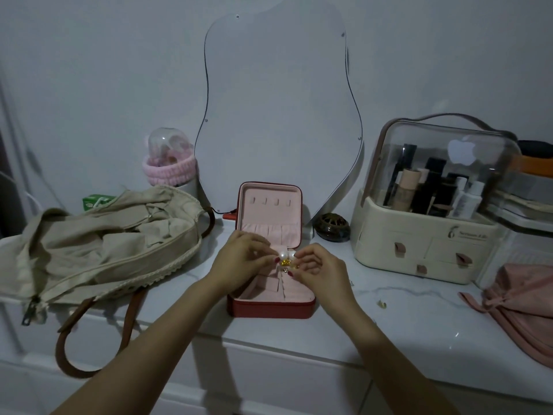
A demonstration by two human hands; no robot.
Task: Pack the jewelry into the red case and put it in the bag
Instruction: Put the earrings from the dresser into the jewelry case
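Note:
The red case (270, 307) lies open on the white counter, its pink-lined lid (270, 211) standing upright behind the tray. Both my hands hover over the tray. My left hand (244, 260) and my right hand (318, 266) together pinch a pair of pearl earrings with gold parts (286, 257) just above the pink compartments. The beige bag (98, 247) with brown handles lies slumped and unzipped to the left of the case. A small gold piece (382, 304) rests on the counter to the right.
A curved mirror (278, 109) leans on the wall behind the case. A cosmetics organiser (425, 238) stands at right, a pink pouch (520, 304) at the far right edge. A dark round dish (331, 227) sits beside the case, a pink-banded container (170, 166) at back left.

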